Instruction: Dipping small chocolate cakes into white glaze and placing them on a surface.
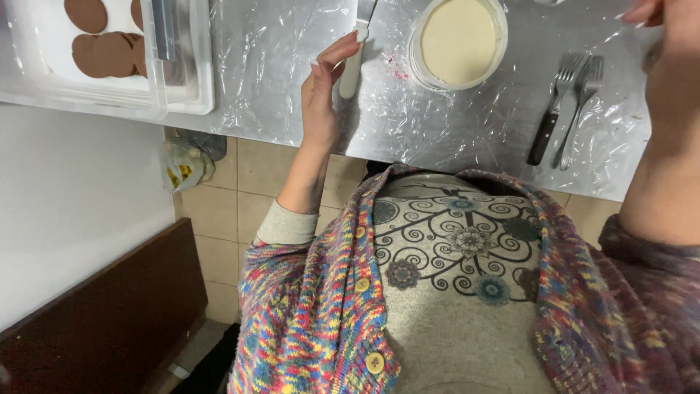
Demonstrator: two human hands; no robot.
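Observation:
My left hand [324, 91] hovers edge-on over the foil-covered counter, fingers straight and apart, holding nothing. Its fingertips are right beside the white handle of a spatula-like knife [351, 69] lying on the counter. My right hand [660, 14] is raised at the top right corner, mostly cut off by the frame edge; its fingers look curled, and I cannot tell whether it holds anything. A round white tub [458, 42] of pale cream stands between the two hands.
Two forks and a dark-handled utensil [565, 109] lie right of the tub. A clear plastic tray [109, 51] with several brown round discs sits at the far left. Plastic wrap [277, 66] covers the counter. Below are tiled floor and a dark bench [109, 321].

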